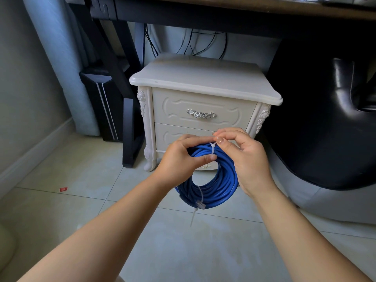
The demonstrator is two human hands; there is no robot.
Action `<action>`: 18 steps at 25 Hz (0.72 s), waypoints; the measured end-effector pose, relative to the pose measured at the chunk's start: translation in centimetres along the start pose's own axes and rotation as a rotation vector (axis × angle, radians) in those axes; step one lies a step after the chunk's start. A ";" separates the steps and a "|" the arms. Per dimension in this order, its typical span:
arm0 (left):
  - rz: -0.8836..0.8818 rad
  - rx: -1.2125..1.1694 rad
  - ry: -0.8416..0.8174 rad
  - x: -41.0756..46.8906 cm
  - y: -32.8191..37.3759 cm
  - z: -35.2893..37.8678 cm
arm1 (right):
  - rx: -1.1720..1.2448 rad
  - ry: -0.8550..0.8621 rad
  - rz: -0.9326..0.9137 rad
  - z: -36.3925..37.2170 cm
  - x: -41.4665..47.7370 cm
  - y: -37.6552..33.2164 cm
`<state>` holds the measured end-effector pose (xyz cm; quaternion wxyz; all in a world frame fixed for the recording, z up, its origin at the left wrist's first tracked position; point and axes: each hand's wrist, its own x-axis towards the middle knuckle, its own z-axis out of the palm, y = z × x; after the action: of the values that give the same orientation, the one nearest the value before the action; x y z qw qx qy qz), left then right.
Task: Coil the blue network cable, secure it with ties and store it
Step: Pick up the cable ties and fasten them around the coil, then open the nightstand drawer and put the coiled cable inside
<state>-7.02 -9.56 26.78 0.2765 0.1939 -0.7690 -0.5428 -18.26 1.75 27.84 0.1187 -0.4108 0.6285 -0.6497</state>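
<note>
Blue network cable (215, 188), coiled, hangs between raised hands: left hand (181, 159) clamps the bundle, right hand (244, 157) pinches a white tie (212, 148) whose tail stays hidden.

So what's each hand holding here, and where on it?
Left hand grips the top of the blue cable coil, thumb beside the upper white tie. Right hand pinches that tie at its head.

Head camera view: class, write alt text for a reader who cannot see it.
Two bare hands hold a coiled blue cable upright; the left hand grips it while the right hand works a white tie at its top. Another tie binds the bottom. A white nightstand stands behind.
</note>
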 end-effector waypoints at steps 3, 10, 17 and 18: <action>-0.051 -0.087 0.003 0.3 0.1 -0.1 | -0.022 -0.010 0.034 0.4 0.6 -0.1; -0.324 -0.317 0.265 2.2 -2.3 -2.3 | -0.134 0.023 0.268 1.6 5.3 3.9; -0.396 -0.571 0.421 4.9 -5.1 -6.4 | -0.817 -0.247 0.204 3.6 15.9 11.1; -0.391 -0.602 0.424 5.1 -5.3 -6.8 | -0.890 -0.271 0.182 3.9 16.8 11.5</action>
<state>-6.63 -19.37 24.59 0.3649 0.3544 -0.4504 -0.7338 -30.37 -14.39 23.28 0.0686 -0.4461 0.8582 -0.2446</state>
